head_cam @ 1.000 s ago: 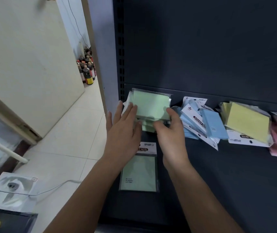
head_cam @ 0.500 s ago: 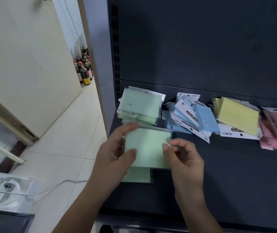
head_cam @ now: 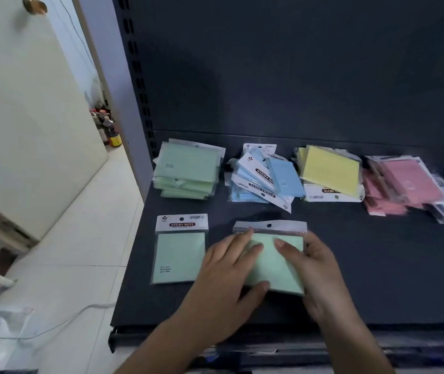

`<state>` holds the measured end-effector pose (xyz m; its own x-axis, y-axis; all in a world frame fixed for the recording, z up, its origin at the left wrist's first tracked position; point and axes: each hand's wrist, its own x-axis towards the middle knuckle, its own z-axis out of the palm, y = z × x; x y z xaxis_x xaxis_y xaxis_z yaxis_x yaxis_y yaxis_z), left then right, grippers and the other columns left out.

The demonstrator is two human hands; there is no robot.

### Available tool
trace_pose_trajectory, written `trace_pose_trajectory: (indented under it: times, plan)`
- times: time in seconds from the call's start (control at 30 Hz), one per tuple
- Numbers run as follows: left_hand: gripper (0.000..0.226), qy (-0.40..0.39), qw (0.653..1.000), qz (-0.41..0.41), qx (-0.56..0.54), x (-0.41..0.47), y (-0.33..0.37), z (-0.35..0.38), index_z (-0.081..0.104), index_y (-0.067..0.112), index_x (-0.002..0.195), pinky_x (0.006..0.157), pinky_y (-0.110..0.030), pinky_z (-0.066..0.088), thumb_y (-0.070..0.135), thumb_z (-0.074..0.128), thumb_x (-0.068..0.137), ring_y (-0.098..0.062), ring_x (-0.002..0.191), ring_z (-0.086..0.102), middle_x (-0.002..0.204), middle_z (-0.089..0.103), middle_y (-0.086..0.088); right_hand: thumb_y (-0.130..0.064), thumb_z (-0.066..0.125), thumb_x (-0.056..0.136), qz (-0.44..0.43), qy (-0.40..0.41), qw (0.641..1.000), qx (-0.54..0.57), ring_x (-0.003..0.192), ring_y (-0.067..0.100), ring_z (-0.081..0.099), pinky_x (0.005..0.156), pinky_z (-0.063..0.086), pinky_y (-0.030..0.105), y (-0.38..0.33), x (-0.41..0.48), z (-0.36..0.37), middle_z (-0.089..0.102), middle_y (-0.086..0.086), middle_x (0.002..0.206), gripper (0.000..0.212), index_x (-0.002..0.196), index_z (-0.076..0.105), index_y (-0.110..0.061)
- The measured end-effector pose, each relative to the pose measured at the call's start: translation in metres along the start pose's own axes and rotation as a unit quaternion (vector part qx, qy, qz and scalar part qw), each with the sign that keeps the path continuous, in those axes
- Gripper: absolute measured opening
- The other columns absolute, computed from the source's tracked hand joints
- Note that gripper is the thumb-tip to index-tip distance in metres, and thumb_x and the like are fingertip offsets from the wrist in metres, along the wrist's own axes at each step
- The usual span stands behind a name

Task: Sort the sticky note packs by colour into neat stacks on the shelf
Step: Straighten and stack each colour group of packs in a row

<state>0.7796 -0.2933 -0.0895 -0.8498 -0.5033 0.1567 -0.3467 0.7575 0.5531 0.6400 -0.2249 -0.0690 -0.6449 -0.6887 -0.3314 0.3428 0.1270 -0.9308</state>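
On the dark shelf a green sticky note pack lies flat near the front, its header card pointing away from me. My left hand rests on its left side with the thumb at the near edge. My right hand holds its right side, fingers on top. Another green pack lies flat just to the left. Along the back stand a green pile, a loose blue pile, a yellow pile and a pink pile.
The shelf's upright post rises at the left, with a tiled floor and a pale door beyond it. Bottles stand far back on the floor. A white cable and a clear packet lie lower left.
Both hands drew a green pack from the back pile toward me and laid it flat on the shelf, to the right of the single green pack. The view shifted leftward and nearer.
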Motion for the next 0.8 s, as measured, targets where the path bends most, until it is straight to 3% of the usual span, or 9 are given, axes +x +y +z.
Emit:
trace_pose_trajectory:
  times: [0.1,0.2,0.27,0.4,0.47,0.5,0.6,0.7,0.8]
  plan:
    - [0.059,-0.044,0.989,-0.021,0.139,0.002,-0.01,0.003,0.02,0.029,0.146,0.114,-0.026,-0.009,0.055,0.025,0.093,-0.006,0.142,-0.001,0.157,0.003,0.008,-0.008,0.069,0.081,-0.085,0.003,0.966,-0.242,0.09,0.017,0.065,0.078,0.051,0.027,0.006,0.019,-0.006,0.069,0.0,0.098,0.026,0.101,0.058,-0.02]
    - [0.056,-0.07,0.981,-0.033,0.178,0.002,-0.006,0.0,0.052,0.022,0.132,0.11,-0.039,0.032,0.051,0.033,0.088,-0.018,0.132,0.041,0.145,0.043,-0.004,-0.031,0.064,0.085,-0.201,0.058,0.804,-0.557,0.113,0.02,0.044,0.094,0.035,0.03,0.016,0.029,-0.006,0.048,0.001,0.122,0.053,0.132,0.044,-0.017]
    - [0.054,-0.066,0.98,-0.04,0.184,0.005,-0.004,0.0,0.063,0.02,0.119,0.098,-0.038,0.045,0.05,0.036,0.083,-0.019,0.119,0.056,0.131,0.057,-0.005,-0.042,0.052,0.091,-0.206,0.065,0.757,-0.617,0.114,0.022,0.038,0.095,0.031,0.032,0.019,0.026,-0.003,0.042,0.002,0.128,0.051,0.135,0.042,-0.018]
    - [0.057,-0.087,0.987,-0.046,0.126,0.008,-0.013,-0.001,0.037,0.025,0.139,0.116,-0.032,0.0,0.051,0.04,0.09,-0.011,0.142,0.016,0.153,0.023,0.003,-0.041,0.046,0.093,-0.195,0.051,0.695,-0.69,0.112,0.024,0.041,0.091,0.033,0.034,0.017,0.018,-0.001,0.043,0.002,0.13,0.043,0.13,0.048,-0.019]
    - [0.053,-0.055,0.994,-0.039,0.082,0.012,-0.023,-0.008,0.035,0.029,0.139,0.115,-0.027,-0.011,0.05,0.044,0.091,-0.003,0.14,0.01,0.151,0.024,0.012,-0.028,0.058,0.088,-0.234,0.051,0.707,-0.666,0.106,0.026,0.048,0.084,0.039,0.036,0.007,0.013,0.008,0.053,0.003,0.121,0.034,0.119,0.058,-0.015]
    - [0.048,-0.021,0.998,-0.046,0.039,0.016,-0.027,-0.016,0.041,0.029,0.135,0.117,-0.028,-0.005,0.046,0.047,0.091,-0.003,0.138,0.018,0.145,0.034,0.013,-0.021,0.061,0.084,-0.273,0.046,0.733,-0.621,0.099,0.024,0.053,0.077,0.042,0.034,0.002,0.009,0.015,0.06,0.001,0.109,0.024,0.107,0.065,-0.015]
    - [0.027,0.158,0.984,-0.081,-0.029,0.026,-0.04,-0.045,0.064,0.016,0.108,0.1,-0.038,0.036,0.025,0.052,0.085,-0.017,0.11,0.054,0.111,0.063,0.003,-0.012,0.062,0.084,-0.321,-0.031,0.859,-0.397,0.083,0.005,0.06,0.071,0.046,0.017,-0.019,0.008,0.04,0.066,-0.013,0.083,0.018,0.084,0.067,-0.03]
    - [0.024,0.311,0.938,-0.149,0.008,0.035,-0.062,-0.072,0.062,0.009,0.104,0.086,-0.032,0.035,0.014,0.05,0.083,-0.024,0.102,0.053,0.108,0.062,-0.006,-0.013,0.059,0.089,-0.237,-0.139,0.921,-0.275,0.098,-0.006,0.058,0.084,0.042,0.005,-0.031,0.024,0.073,0.065,-0.022,0.101,0.029,0.113,0.063,-0.027]
    - [0.036,0.309,0.92,-0.23,0.069,0.048,-0.085,-0.085,0.054,0.007,0.121,0.096,-0.038,0.03,0.019,0.057,0.087,-0.029,0.119,0.042,0.127,0.052,-0.011,-0.017,0.057,0.09,-0.198,-0.177,0.912,-0.313,0.114,0.002,0.049,0.096,0.034,0.005,-0.032,0.044,0.107,0.053,-0.009,0.126,0.042,0.13,0.046,-0.015]
